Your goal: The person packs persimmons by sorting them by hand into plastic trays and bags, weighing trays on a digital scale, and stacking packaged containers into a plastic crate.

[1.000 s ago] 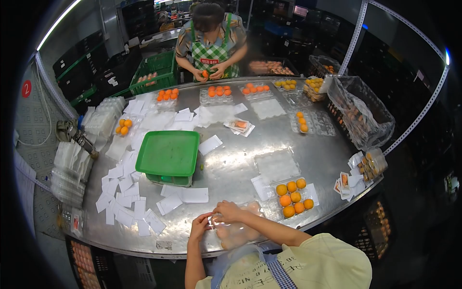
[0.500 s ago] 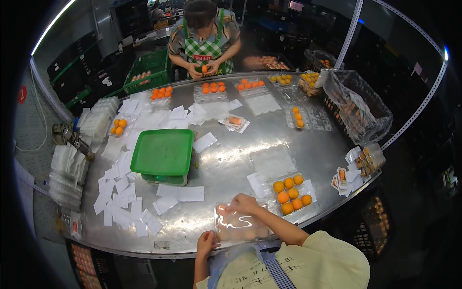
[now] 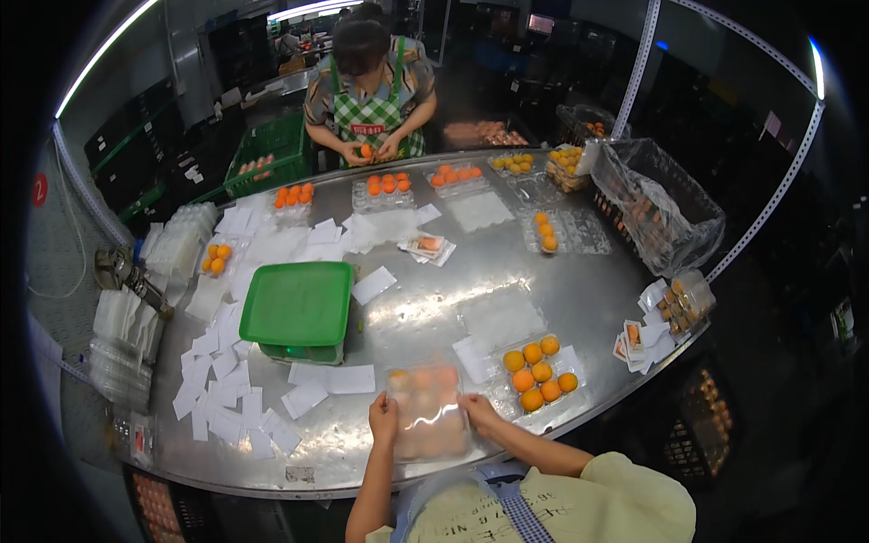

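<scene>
A clear plastic clamshell pack with pale orange round fruit lay flat at the near edge of the steel counter, between the two hands. The left hand pinched its left side with curled fingers and thumb; the right hand gripped the opposite side, its fingertips partly hidden. The glossy cover seemed to be down over the fruit, so this pack looked filled and closed, though whether its rim was fastened could not be told.

Just to the right, an open clear tray of orange fruit held eight pieces, with one place apparently unfilled; its lid looked unclosed. Across the counter, several open packs of bright orange fruit seemed only part full, and a co-worker held one fruit.

A green flat-topped box and loose white paper cards took up the left side, narrowing the room there. The open tray crowded the right hand's side, while stacked empty clear packs stood well apart at the left edge.
</scene>
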The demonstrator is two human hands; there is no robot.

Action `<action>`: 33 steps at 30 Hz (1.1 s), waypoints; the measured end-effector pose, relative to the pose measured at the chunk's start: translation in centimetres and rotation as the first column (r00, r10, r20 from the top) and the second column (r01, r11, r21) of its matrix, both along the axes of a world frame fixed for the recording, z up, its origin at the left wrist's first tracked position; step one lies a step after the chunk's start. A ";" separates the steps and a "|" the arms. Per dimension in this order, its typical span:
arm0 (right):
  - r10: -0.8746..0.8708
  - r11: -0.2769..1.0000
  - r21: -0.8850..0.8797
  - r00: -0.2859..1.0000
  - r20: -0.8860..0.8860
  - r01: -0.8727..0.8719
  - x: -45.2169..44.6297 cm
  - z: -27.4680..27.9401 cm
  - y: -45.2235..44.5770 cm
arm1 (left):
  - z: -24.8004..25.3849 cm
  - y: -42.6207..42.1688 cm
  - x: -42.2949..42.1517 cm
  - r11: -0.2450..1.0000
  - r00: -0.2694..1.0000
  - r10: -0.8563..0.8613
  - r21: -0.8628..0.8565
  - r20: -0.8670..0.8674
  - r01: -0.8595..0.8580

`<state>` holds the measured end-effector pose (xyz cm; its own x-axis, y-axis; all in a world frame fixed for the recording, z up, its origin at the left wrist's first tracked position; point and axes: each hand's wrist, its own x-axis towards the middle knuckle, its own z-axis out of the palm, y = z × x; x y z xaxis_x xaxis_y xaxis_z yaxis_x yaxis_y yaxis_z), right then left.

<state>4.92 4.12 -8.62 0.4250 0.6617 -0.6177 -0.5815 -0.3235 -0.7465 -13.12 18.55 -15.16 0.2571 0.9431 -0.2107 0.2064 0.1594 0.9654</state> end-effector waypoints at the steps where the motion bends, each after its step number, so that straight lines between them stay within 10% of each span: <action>1: 0.101 0.994 -0.030 0.995 0.012 -0.100 -0.1 -1.4 -1.0 | 0.5 0.7 0.6 0.998 0.998 -0.015 0.055 -0.059 0.018; 3: 0.078 0.997 -0.014 0.991 -0.113 -0.080 -2.4 3.6 -2.4 | 2.5 1.5 1.5 0.986 0.983 -0.032 0.155 -0.183 0.061; 7: 0.572 0.818 -0.127 0.818 0.067 -0.561 -3.1 2.4 -4.9 | 5.7 2.2 1.8 0.941 0.911 -0.262 0.127 -0.320 0.315; 12: 0.877 0.308 -0.255 0.170 0.449 -0.916 -0.1 7.3 -3.9 | 6.3 2.0 1.4 0.879 0.858 -0.403 0.127 -0.318 0.460; 17: 0.435 0.750 -0.122 0.345 0.832 -0.650 -1.6 7.9 1.9 | 6.8 2.3 1.9 0.815 0.809 -0.499 0.151 -0.309 0.560; 20: 0.025 0.821 0.062 0.143 0.989 -0.568 -2.4 5.2 6.4 | 6.5 2.5 1.6 0.867 0.871 -0.447 0.142 -0.203 0.478; 24: 0.267 0.755 -0.215 -0.009 0.964 -0.620 -3.2 3.4 8.8 | 7.4 3.2 -1.7 0.961 0.920 -0.232 0.070 -0.315 0.266; 33: 0.446 0.490 -0.529 -0.322 0.835 -0.693 -5.7 5.2 10.7 | 5.2 0.8 -9.0 0.924 0.992 -0.079 -0.366 0.094 0.108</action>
